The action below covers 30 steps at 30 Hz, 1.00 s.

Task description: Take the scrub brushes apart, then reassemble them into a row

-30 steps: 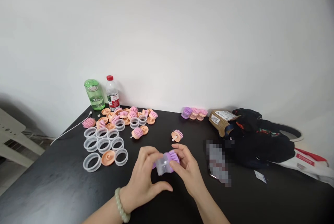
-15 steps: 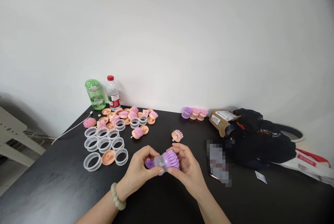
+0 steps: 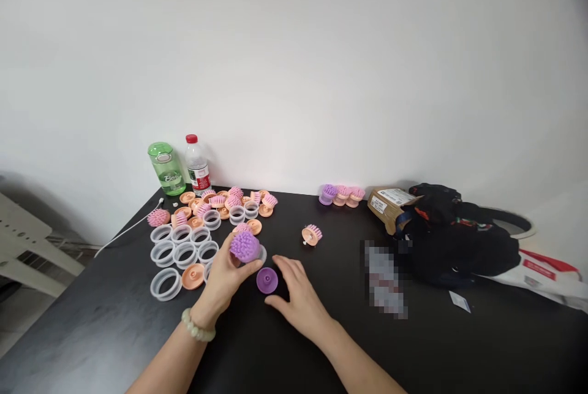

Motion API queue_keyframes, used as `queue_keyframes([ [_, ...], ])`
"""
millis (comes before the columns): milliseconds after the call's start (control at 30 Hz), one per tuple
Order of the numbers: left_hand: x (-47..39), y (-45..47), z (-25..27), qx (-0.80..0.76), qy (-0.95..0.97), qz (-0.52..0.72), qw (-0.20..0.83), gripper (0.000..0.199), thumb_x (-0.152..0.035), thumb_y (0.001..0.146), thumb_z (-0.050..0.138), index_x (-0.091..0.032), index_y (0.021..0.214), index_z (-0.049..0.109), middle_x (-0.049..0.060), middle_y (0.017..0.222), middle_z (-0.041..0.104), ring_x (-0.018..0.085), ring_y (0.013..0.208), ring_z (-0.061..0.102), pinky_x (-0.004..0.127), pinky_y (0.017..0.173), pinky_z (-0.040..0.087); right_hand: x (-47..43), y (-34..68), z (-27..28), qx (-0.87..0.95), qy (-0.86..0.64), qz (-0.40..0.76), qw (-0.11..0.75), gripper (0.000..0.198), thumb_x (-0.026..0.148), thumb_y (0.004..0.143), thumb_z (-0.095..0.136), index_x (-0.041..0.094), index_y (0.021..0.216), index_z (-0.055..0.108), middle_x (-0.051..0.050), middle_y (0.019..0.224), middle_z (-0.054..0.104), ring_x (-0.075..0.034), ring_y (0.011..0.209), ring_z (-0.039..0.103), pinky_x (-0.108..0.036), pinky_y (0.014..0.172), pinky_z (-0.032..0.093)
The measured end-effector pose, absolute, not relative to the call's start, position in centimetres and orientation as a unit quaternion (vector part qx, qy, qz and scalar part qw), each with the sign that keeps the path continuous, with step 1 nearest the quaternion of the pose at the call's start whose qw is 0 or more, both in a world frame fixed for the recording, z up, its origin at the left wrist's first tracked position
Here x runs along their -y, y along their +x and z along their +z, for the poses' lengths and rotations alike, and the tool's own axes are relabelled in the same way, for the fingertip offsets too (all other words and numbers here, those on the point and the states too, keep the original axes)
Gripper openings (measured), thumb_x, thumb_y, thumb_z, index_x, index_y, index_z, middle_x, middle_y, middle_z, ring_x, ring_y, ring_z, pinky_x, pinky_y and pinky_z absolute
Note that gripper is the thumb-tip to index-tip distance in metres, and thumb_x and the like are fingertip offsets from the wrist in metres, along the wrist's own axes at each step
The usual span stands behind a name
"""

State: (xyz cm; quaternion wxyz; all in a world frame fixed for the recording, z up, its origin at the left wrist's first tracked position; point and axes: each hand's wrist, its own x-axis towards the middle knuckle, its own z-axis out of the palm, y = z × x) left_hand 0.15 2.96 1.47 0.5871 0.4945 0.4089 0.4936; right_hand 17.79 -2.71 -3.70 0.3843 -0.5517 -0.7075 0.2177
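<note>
My left hand (image 3: 225, 280) grips a purple bristle brush head (image 3: 245, 247), its bristles facing up toward me. A clear plastic ring (image 3: 263, 254) shows at the brush head's right edge. Just beside it, a purple round cap (image 3: 267, 280) with a small centre post lies on the black table. My right hand (image 3: 298, 296) is open to the right of this cap, thumb and fingers apart around its side, holding nothing. Farther right lies a pink brush head on a peach base (image 3: 312, 235), tipped on its side.
Clear rings (image 3: 184, 255), peach caps (image 3: 193, 276) and pink brush heads (image 3: 233, 201) cluster at left. Behind them stand a green bottle (image 3: 166, 170) and a water bottle (image 3: 197, 164). Three brushes (image 3: 341, 195) line the wall. A cardboard package (image 3: 390, 207) and black bag (image 3: 463, 253) lie right.
The purple cap has come away from the brush head and now lies on the table. My left hand has moved up and left with the brush head; my right hand has let go.
</note>
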Motion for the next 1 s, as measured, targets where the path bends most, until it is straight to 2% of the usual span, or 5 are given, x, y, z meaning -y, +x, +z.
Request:
queue_keyframes([
  [200, -2.5, 0.6, 1.2, -0.374, 0.474, 0.498, 0.622, 0.061, -0.023, 0.057, 0.091, -0.021, 0.109, 0.059, 0.001, 0.099, 0.068, 0.021, 0.095, 0.065, 0.034, 0.088, 0.049, 2.5, 16.4, -3.8, 0.769, -0.522, 0.159, 0.334, 0.053, 0.008, 0.071, 0.076, 0.023, 0.119, 0.058, -0.009, 0.107, 0.068, -0.032, 0.103, 0.062, -0.053, 0.09, 0.055],
  [433, -1.9, 1.2, 0.6, -0.332, 0.448, 0.461, 0.691, 0.052, -0.028, 0.063, 0.089, -0.021, 0.107, 0.062, 0.002, 0.1, 0.067, 0.019, 0.095, 0.062, 0.032, 0.088, 0.047, 3.5, 18.9, -3.0, 0.692, -0.572, 0.213, 0.385, 0.07, 0.013, 0.08, 0.065, 0.026, 0.142, 0.035, -0.009, 0.121, 0.065, -0.028, 0.107, 0.065, -0.049, 0.092, 0.055],
  [600, -1.3, 1.9, 0.2, -0.313, 0.465, 0.432, 0.706, 0.05, -0.027, 0.064, 0.088, -0.022, 0.104, 0.059, -0.002, 0.094, 0.062, 0.016, 0.088, 0.058, 0.029, 0.083, 0.045, 3.8, 18.9, -2.2, 0.675, -0.561, 0.182, 0.444, 0.073, 0.016, 0.077, 0.069, 0.028, 0.141, 0.036, -0.006, 0.113, 0.067, -0.024, 0.097, 0.067, -0.042, 0.084, 0.058],
  [833, -1.2, 1.9, 0.7, -0.309, 0.457, 0.396, 0.734, 0.047, -0.028, 0.063, 0.089, -0.02, 0.097, 0.058, -0.003, 0.087, 0.059, 0.013, 0.082, 0.054, 0.026, 0.077, 0.041, 4.2, 19.1, -1.7, 0.64, -0.563, 0.147, 0.502, 0.076, 0.04, 0.069, 0.085, 0.025, 0.133, 0.046, -0.004, 0.101, 0.072, -0.021, 0.078, 0.071, -0.034, 0.068, 0.063],
  [1000, -1.0, 1.7, 1.2, -0.296, 0.459, 0.391, 0.741, 0.045, -0.027, 0.064, 0.088, -0.019, 0.095, 0.057, -0.004, 0.083, 0.057, 0.012, 0.078, 0.05, 0.023, 0.072, 0.04, 4.6, 19.0, -1.1, 0.656, -0.55, 0.086, 0.51, 0.05, 0.052, 0.071, 0.081, 0.026, 0.107, 0.058, -0.004, 0.103, 0.073, -0.022, 0.083, 0.072, -0.035, 0.073, 0.062],
])
